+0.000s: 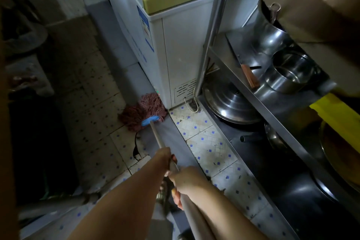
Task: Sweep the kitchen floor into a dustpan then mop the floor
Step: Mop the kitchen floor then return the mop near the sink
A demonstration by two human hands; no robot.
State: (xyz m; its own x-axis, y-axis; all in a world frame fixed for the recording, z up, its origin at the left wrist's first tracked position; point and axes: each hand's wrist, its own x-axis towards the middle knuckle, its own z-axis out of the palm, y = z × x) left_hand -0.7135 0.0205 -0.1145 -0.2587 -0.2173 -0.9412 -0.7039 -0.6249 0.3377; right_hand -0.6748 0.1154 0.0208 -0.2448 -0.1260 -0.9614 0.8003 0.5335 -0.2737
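Clearly the mopping half of the job is under way, judging from the head camera, the only view there is. Both hands are on the mop handle point(158, 138): the left hand point(167, 159) is farther down the pole, fingers curled round it, and the right hand point(185, 183) sits nearer the body, also wrapped round it with the thumb and fingertips showing underneath. The pole runs away from the person toward the middle of the scene, where a blue clamp point(150, 120) joins it to the reddish mop head point(144, 111). That head lies on the floor point(206, 142), pressed into the corner at the foot of the white freezer point(175, 48), just left of the freezer's near edge.

No broom or dustpan shows anywhere, so I take the sweeping to be finished or set aside, though that cannot be confirmed. The pale tiles with blue dots on the right, between freezer and metal shelves point(253, 91), carry dark specks and grime near the shelf base, and a black scrap point(136, 148) lies on the tiles left of the pole. The darker tiles on the far left look spotted too; whether any of it is wet I cannot tell. By my reckoning a good part of the floor is left to mop, including the strip along the shelves holding steel pots point(288, 70) and lids.
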